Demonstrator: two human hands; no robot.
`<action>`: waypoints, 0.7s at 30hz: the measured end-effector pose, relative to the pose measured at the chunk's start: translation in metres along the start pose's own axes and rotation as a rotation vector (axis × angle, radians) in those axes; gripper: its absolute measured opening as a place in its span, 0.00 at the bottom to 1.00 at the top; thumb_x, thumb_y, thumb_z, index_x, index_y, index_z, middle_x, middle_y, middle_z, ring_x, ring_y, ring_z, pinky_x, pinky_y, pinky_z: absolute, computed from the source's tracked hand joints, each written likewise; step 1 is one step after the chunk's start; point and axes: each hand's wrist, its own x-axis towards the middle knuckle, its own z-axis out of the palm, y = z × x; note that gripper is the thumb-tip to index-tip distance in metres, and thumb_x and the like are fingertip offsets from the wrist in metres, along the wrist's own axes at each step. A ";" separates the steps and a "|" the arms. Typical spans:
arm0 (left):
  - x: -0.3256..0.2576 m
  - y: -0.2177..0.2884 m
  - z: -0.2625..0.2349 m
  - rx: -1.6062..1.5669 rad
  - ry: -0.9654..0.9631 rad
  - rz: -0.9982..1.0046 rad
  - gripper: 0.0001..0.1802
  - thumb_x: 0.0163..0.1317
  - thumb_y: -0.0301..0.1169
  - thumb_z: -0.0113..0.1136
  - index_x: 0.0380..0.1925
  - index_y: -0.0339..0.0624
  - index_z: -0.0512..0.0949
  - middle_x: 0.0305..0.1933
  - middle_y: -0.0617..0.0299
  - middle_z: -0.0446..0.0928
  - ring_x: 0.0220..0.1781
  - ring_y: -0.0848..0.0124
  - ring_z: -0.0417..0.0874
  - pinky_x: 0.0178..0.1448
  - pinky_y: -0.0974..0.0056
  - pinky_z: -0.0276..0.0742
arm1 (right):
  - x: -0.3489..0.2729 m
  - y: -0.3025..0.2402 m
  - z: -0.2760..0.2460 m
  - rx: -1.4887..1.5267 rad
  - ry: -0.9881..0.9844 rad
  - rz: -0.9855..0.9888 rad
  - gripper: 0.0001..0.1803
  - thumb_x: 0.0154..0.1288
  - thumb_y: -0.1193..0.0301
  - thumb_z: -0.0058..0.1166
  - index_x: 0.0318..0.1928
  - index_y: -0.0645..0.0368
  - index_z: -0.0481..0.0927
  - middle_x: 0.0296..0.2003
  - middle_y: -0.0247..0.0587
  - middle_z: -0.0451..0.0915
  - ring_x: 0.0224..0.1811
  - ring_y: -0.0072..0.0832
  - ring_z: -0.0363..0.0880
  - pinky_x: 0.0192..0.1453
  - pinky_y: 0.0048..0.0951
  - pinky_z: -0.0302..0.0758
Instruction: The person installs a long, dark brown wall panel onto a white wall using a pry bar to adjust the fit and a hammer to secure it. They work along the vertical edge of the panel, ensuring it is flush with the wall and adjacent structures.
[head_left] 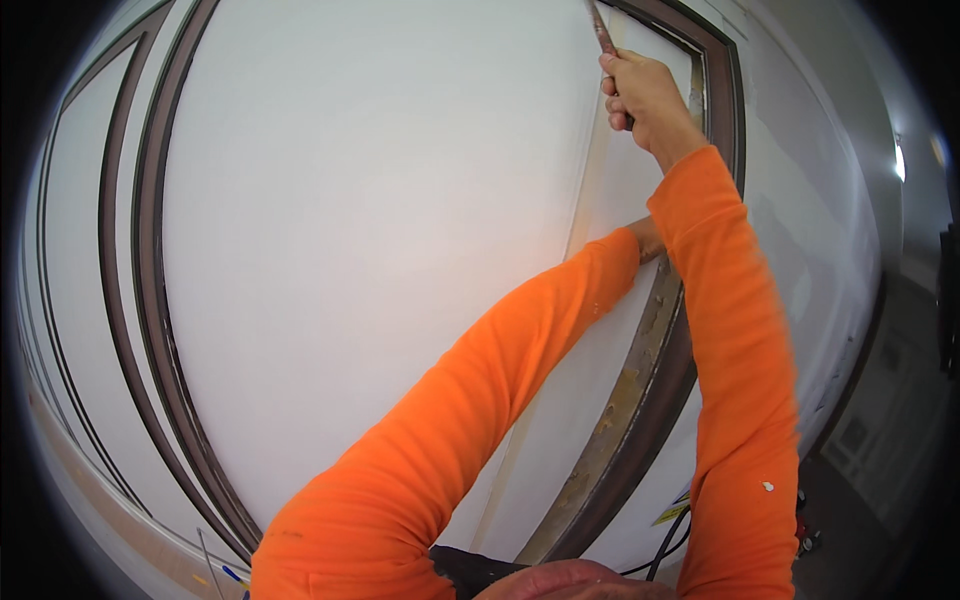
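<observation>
My right hand (648, 98) is raised high at the upper right, its fingers wrapped round a slim brownish tool (602, 30). The tool points up and leaves the picture at the top edge, so its working end is out of sight. My left hand (650, 240) reaches across to the right under the right forearm, beside the inner edge of a dark brown frame (672, 350). Only its wrist and back show; the fingers are hidden behind the orange right sleeve. Between the white panel and the frame runs a rough, yellowish-brown strip (622, 400).
A big white panel (380, 200) fills the middle, with a narrow tan vertical strip (590, 180) on it. More dark brown frame bars (150, 200) stand at the left. At the lower right are a black cable (668, 545) and a yellow label (672, 510).
</observation>
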 end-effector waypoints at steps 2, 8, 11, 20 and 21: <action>-0.004 -0.003 -0.001 -0.002 -0.015 -0.004 0.40 0.56 0.47 0.71 0.64 0.33 0.72 0.63 0.43 0.76 0.69 0.53 0.73 0.72 0.58 0.67 | 0.013 0.001 0.008 0.006 0.043 0.058 0.13 0.73 0.70 0.46 0.48 0.66 0.78 0.26 0.37 0.72 0.17 0.22 0.65 0.19 0.29 0.67; -0.006 -0.002 -0.001 -0.019 -0.056 0.005 0.39 0.57 0.46 0.71 0.63 0.33 0.72 0.62 0.42 0.76 0.68 0.52 0.74 0.71 0.57 0.68 | 0.015 0.005 0.016 -0.625 0.134 -0.222 0.13 0.71 0.72 0.45 0.45 0.68 0.79 0.27 0.40 0.76 0.19 0.27 0.73 0.22 0.31 0.74; -0.006 -0.003 0.000 -0.030 -0.069 0.008 0.38 0.58 0.45 0.70 0.63 0.33 0.72 0.62 0.42 0.76 0.67 0.51 0.74 0.71 0.57 0.68 | 0.018 0.001 0.023 -0.703 0.071 -0.289 0.11 0.72 0.71 0.47 0.42 0.68 0.78 0.21 0.33 0.69 0.17 0.23 0.65 0.20 0.29 0.70; -0.007 -0.010 0.002 -0.048 -0.103 -0.005 0.36 0.59 0.44 0.69 0.62 0.33 0.72 0.61 0.41 0.76 0.65 0.50 0.75 0.69 0.55 0.69 | 0.045 0.010 0.082 -0.733 0.277 -0.214 0.13 0.70 0.71 0.46 0.43 0.66 0.82 0.24 0.43 0.79 0.20 0.30 0.78 0.25 0.35 0.74; -0.002 -0.008 0.013 -0.051 -0.130 0.003 0.36 0.59 0.43 0.69 0.62 0.33 0.72 0.61 0.41 0.77 0.65 0.50 0.75 0.69 0.55 0.69 | 0.066 0.032 0.065 -0.953 0.457 -0.398 0.14 0.70 0.71 0.46 0.42 0.65 0.84 0.28 0.48 0.83 0.22 0.33 0.82 0.26 0.37 0.75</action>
